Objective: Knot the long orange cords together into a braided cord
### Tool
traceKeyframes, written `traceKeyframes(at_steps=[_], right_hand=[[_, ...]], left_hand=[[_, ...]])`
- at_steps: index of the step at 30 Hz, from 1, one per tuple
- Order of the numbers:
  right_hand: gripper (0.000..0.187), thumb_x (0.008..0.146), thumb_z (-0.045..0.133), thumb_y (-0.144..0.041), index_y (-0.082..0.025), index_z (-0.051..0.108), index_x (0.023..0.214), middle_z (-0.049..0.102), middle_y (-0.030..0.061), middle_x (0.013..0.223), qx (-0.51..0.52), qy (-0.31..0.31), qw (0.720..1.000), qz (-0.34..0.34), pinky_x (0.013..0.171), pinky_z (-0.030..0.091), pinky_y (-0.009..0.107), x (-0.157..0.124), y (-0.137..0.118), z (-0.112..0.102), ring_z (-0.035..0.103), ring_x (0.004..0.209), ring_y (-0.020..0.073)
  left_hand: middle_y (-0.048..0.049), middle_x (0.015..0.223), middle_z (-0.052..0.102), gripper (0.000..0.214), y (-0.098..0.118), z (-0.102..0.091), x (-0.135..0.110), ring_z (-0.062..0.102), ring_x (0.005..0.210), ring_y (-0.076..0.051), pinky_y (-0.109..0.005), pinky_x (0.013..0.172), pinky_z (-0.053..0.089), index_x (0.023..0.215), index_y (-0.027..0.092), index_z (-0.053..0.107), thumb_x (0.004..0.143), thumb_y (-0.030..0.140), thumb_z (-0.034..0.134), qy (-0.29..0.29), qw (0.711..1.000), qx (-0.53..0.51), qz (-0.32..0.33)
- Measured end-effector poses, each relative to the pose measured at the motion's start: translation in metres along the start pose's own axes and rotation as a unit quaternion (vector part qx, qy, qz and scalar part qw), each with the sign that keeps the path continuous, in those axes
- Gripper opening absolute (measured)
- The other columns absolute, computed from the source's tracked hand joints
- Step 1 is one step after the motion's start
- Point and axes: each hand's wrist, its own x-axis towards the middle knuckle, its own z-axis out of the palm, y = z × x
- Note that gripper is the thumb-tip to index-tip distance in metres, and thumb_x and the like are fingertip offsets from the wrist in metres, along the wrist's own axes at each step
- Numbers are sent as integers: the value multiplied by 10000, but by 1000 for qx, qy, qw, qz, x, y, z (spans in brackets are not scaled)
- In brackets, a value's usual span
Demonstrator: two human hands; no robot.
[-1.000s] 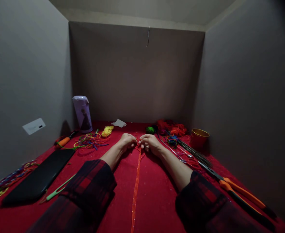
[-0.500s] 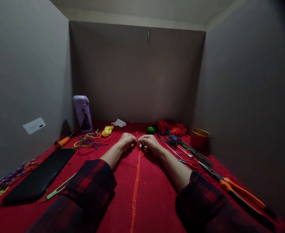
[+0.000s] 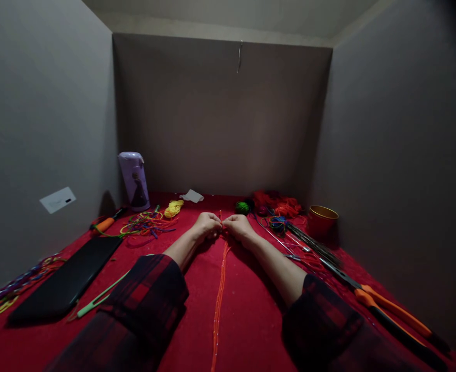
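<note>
Fingertip to fingertip, my left hand [image 3: 208, 226] and my right hand [image 3: 237, 227] meet above the red cloth [image 3: 251, 310] at the middle of the table. Both are closed in a pinch on orange-red yarn [image 3: 221, 289]. Its long strands run from beneath my hands straight toward me, and a short end sticks up beyond my fingertips. The exact spot where the fingers grip is small and partly hidden by the knuckles.
On the left are a black phone-like slab [image 3: 67, 281], a light green plastic needle [image 3: 100, 297], tangled coloured yarn [image 3: 146, 223], yellow yarn [image 3: 173, 208] and a purple bottle [image 3: 134, 181]. To the right lie orange-handled shears [image 3: 391, 310], red yarn [image 3: 280, 203] and a gold-rimmed cup [image 3: 323, 219].
My right hand has turned slightly, its fingers curling in closer against my left fingertips. The whole view has shifted a little; both hands stay on the yarn.
</note>
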Motion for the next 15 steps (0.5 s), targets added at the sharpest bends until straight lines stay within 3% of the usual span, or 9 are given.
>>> traceKeyframes(at_steps=[6,15], right_hand=[[156,639,579,-156,-156,502,503,395,-60,325,-25,38,999,10,315,184,187,7,3,2,285,284,42],[175,637,609,-215,-156,510,505,361,-71,313,-23,30,999,11,320,180,201,8,3,0,261,289,46]], left_hand=[[3,400,533,76,-1,-2,-1,404,279,-66,-173,307,217,577,113,523,579,54,571,-23,1000,2,0],[-14,420,546,49,6,-9,-8,333,259,-52,-183,294,164,590,110,549,627,142,548,-43,999,-9,-9]])
